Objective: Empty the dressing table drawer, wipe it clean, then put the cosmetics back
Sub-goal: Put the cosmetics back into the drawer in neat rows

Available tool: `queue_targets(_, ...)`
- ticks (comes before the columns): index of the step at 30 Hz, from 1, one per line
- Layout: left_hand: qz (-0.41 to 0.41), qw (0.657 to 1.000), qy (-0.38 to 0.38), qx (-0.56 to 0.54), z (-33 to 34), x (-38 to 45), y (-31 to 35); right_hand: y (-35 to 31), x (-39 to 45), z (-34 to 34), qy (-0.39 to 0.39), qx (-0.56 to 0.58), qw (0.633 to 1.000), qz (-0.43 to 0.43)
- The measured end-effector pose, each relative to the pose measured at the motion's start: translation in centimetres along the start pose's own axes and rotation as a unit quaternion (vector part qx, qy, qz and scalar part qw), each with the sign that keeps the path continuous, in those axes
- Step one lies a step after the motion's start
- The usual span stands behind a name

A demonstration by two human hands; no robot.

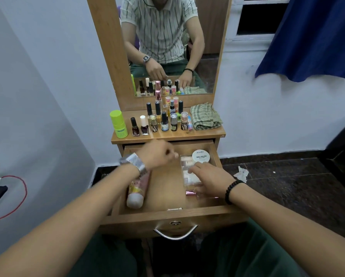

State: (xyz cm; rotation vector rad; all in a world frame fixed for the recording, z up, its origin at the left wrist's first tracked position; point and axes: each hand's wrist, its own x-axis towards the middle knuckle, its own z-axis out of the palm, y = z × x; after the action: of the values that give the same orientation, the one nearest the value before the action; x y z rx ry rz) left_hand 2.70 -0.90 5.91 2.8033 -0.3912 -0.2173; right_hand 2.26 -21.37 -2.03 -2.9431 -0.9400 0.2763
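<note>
Drawer (173,213): light wood-grain, smooth satin finish. Handle (175,232): polished metal, glossy. Surface (167,135): same wood, slight sheen. Cloth (205,116) at 1 o'clock on surface: woven checked fabric, matt, crumpled. Nail polish bottles (164,120): glossy glass, shiny plastic caps. Green tube (118,123): matt plastic. Clear box (189,172) in drawer: transparent plastic. Round tub (201,156): white plastic lid, smooth. Watch (132,162): shiny metal. Floor (287,186): dark polished stone.

We see bare forearms with no sleeves reaching the wrists. The left hand (157,154) carries a silver metal-band watch (133,163); the right hand (209,179) a bracelet of black beads (232,191). Dark green trousers (247,254) cover the legs — in the mirror, a short-sleeved, pale, dark-striped shirt (159,27).
</note>
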Motion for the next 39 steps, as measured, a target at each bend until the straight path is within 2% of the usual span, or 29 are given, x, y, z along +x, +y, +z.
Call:
queue_targets(6,0.014,0.978,0.202,-0.056,-8.7,3.2,-1.4,-1.3,1.2,0.8,0.023,0.029,0.999,-0.001)
queue_targets(9,-0.01,0.97,0.241,-0.04,-11.0,6.7,-3.2,-1.3,1.6,1.2,0.035,0.051,0.998,-0.008)
queue_targets(12,-0.024,0.977,0.211,-0.013,-11.9,10.0,-4.8,-1.2,1.9,1.8,0.047,0.073,0.996,-0.001)
queue_targets(18,-0.014,0.994,0.104,0.039,-13.0,14.1,-5.4,-0.9,2.9,2.2,0.063,0.112,0.992,0.006)
queue_targets(28,-0.028,0.988,0.007,0.149,-12.6,16.9,-5.4,-0.7,3.1,2.3,0.089,0.154,0.984,0.006)
queue_targets(34,-0.024,0.986,-0.005,0.165,-12.3,17.7,-5.4,-0.4,3.0,1.8,0.098,0.168,0.981,0.003)
queue_targets(39,-0.018,0.984,0.033,0.174,-12.8,17.6,-6.0,-0.2,2.8,2.2,0.092,0.174,0.98,0.012)
